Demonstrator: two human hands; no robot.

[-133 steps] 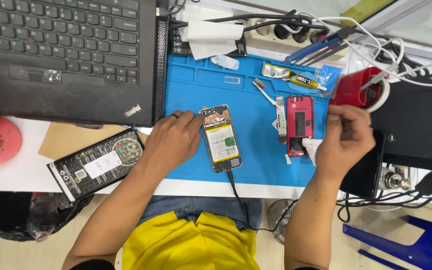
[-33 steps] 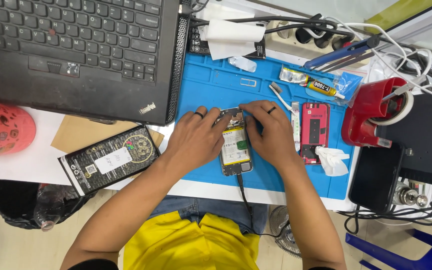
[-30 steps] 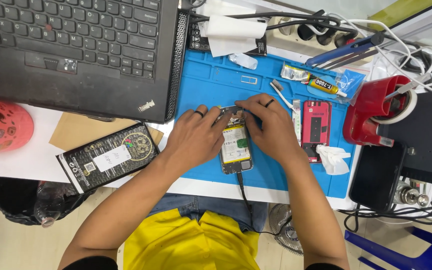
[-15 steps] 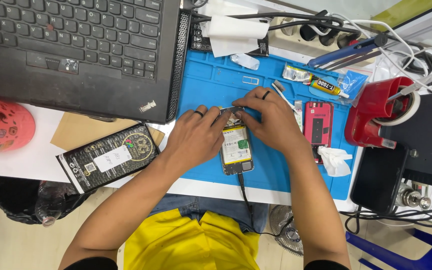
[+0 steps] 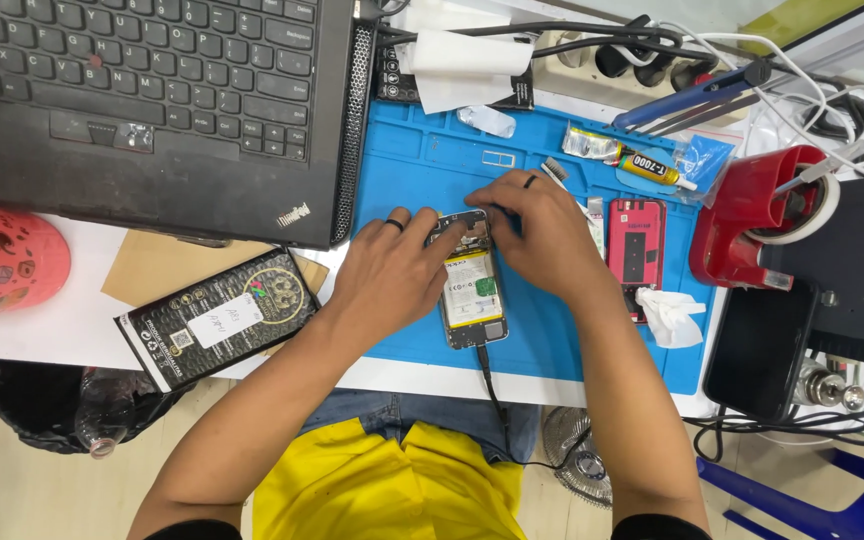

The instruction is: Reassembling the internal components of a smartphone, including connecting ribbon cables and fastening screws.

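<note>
While the opened phone (image 5: pixel 472 282) is lying mid-mat on the blue mat (image 5: pixel 422 170), I am clamping it with left hand (image 5: pixel 387 275) fingers, right hand (image 5: pixel 542 235) pinching lightly at its top edge.

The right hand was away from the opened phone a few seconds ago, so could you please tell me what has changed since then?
The right hand moved leftward from beside the red phone cover to the top end of the opened phone, where its fingertips now press. The left hand stayed on the phone's left edge. The phone, its cable and the blue mat kept their places.
</note>
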